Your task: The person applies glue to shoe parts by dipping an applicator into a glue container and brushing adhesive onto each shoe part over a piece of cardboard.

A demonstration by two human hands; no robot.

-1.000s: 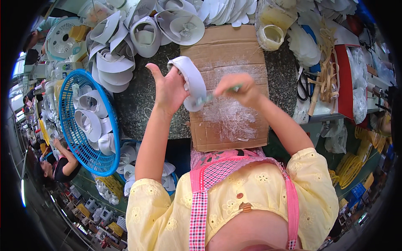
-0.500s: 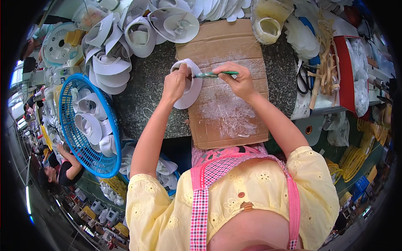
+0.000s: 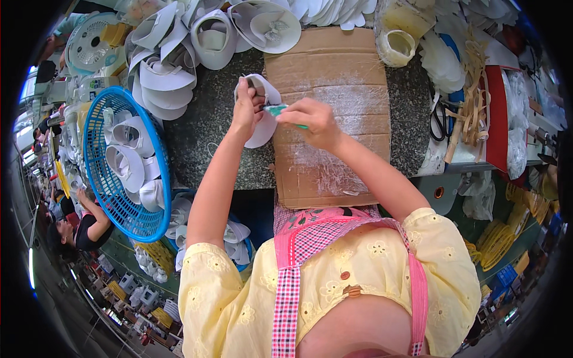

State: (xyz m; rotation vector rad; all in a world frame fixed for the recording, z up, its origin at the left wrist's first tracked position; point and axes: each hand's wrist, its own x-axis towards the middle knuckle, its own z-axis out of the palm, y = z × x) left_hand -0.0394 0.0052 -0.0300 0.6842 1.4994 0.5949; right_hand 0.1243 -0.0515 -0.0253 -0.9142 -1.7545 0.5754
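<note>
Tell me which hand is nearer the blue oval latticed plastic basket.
Left. The left hand, holding a curved white visor, is right of the basket; the right hand, holding a slim green tool, is farther right.

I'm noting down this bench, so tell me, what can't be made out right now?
Head view: the middle of the green tool, covered by the right hand.
Head view: part of the white piece, behind the left hand.
Head view: the far ends of the white sheets, cut off by the top edge.
Head view: details of the distant items at lower left, too small.
</note>
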